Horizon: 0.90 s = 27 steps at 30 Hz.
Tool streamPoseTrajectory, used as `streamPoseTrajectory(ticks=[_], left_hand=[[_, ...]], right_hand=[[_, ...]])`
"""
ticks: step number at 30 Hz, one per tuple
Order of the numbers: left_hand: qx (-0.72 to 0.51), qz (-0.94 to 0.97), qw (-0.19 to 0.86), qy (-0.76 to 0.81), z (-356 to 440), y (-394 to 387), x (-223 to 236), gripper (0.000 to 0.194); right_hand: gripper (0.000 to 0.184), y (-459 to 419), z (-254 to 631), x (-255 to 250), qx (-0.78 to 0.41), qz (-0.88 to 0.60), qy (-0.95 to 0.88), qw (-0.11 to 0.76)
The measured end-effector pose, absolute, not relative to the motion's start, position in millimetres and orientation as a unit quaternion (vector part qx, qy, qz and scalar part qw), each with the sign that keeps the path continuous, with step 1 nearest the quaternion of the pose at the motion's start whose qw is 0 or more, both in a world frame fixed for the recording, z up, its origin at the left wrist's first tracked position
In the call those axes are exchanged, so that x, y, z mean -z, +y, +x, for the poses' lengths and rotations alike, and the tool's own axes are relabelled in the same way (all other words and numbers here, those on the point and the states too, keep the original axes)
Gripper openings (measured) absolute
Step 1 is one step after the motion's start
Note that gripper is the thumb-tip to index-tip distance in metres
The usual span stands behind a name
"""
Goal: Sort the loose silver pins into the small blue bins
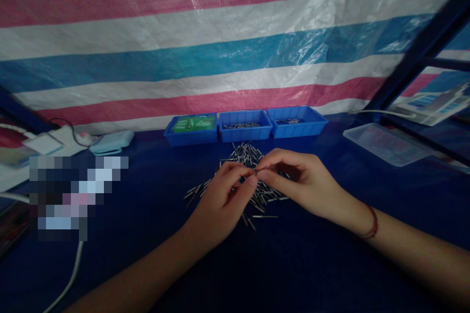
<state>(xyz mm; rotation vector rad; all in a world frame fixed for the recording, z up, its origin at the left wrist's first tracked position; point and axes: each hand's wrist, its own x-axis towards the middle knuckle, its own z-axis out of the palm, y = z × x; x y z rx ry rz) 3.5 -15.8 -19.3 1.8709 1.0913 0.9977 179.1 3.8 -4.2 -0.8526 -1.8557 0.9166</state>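
My left hand (229, 190) and my right hand (299, 176) meet over a pile of metal blind rivets (259, 200) on the dark blue table. Thumb and fingers of both hands are pinched together at one spot. Between the fingertips a thin sliver of metal shows, which looks like one blind rivet (261, 170); most of it is hidden by the fingers. A single loose rivet (265, 216) lies in front of the pile, close to a few others.
Behind the pile stand three blue bins: the left bin (191, 138) with green-and-white packets, the middle bin (245, 134) and right bin (299, 129) with metal pieces. A clear plastic lid (389, 145) lies right. Left are a light blue case (112, 143) and white cables (75, 266).
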Motion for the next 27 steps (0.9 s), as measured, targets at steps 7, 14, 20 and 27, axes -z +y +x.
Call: streamPoseTrajectory(ticks=[7,14,20,27], left_hand=[[-0.406,0.735,0.338,0.426,2.2,-15.1,21.0,0.010],[-0.438,0.735,0.290,0.430,1.1,-15.3,23.0,0.008],[-0.451,0.740,0.260,0.426,1.4,-16.8,20.8,0.007],[-0.422,0.745,0.252,0.451,0.2,-18.0,14.7,0.013]], right_hand=[[0.009,3.3,177.1,4.3,-0.369,-0.340,-0.744,0.441],[0.010,3.5,177.2,6.7,-0.386,-0.352,-0.730,0.440],[0.010,7.5,176.8,11.2,-0.403,-0.356,-0.730,0.422],[0.011,2.9,176.2,6.9,-0.392,-0.345,-0.748,0.410]])
